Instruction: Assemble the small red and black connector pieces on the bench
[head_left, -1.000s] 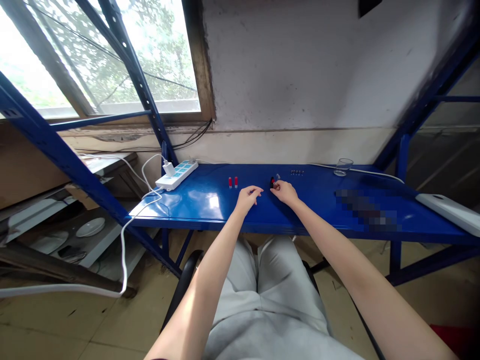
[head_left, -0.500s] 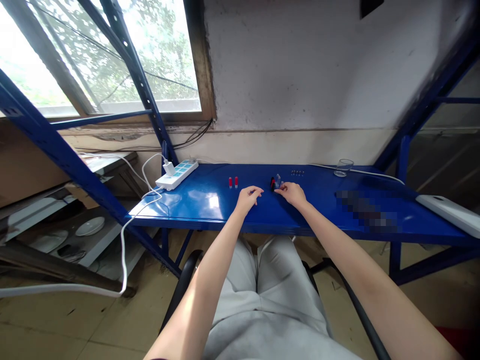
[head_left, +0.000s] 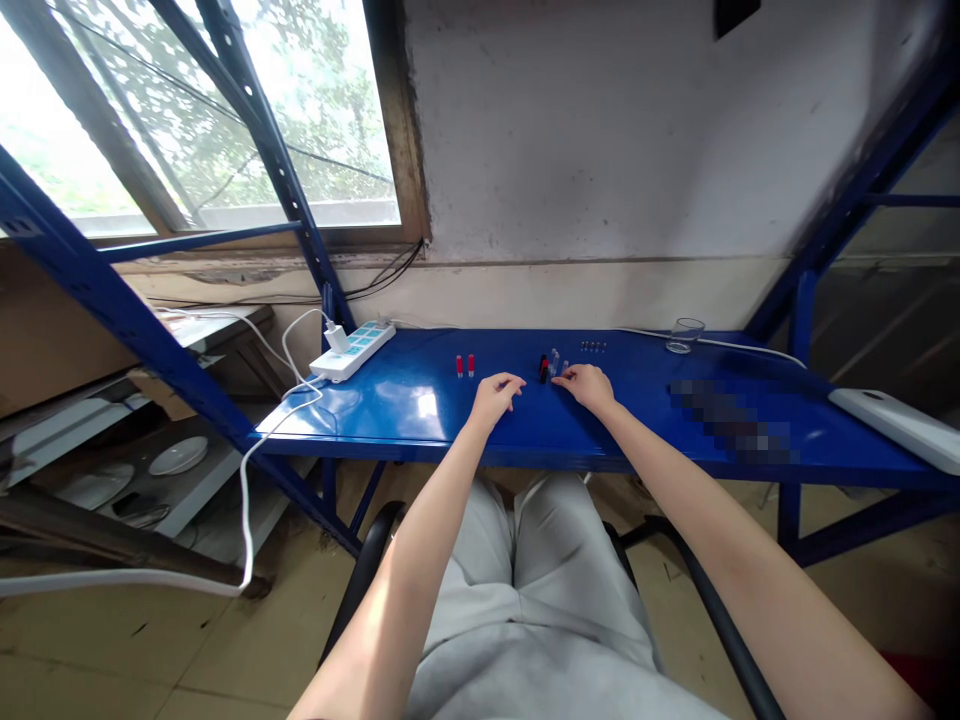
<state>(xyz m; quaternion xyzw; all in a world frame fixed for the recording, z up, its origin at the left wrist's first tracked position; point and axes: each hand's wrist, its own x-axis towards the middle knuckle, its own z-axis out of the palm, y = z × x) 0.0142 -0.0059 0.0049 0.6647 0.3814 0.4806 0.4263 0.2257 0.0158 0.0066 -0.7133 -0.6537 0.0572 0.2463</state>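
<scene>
My left hand [head_left: 498, 397] hovers over the front middle of the blue table [head_left: 390, 408], its fingers loosely bent and apart, with nothing visible in it. My right hand [head_left: 589, 386] is to the right, thumb and forefinger brought close in a pinch; whatever lies between them is too small to make out. Just beyond those fingertips stand small clear pieces [head_left: 554, 360], partly hidden by the hand. Beside them, on the left, is a small black and red piece [head_left: 543, 369]. Two small red-topped tubes [head_left: 465, 366] stand upright further left.
Several tiny pieces [head_left: 593, 346] lie in a row near the back. A drinking glass [head_left: 684, 337] stands at the back right, and a white object [head_left: 896, 425] lies at the right end. A white power strip [head_left: 355, 350] with cords occupies the left end.
My right hand has drawn slightly to the right, away from the small clear pieces. My left hand has hardly moved. The view has shifted a little.
</scene>
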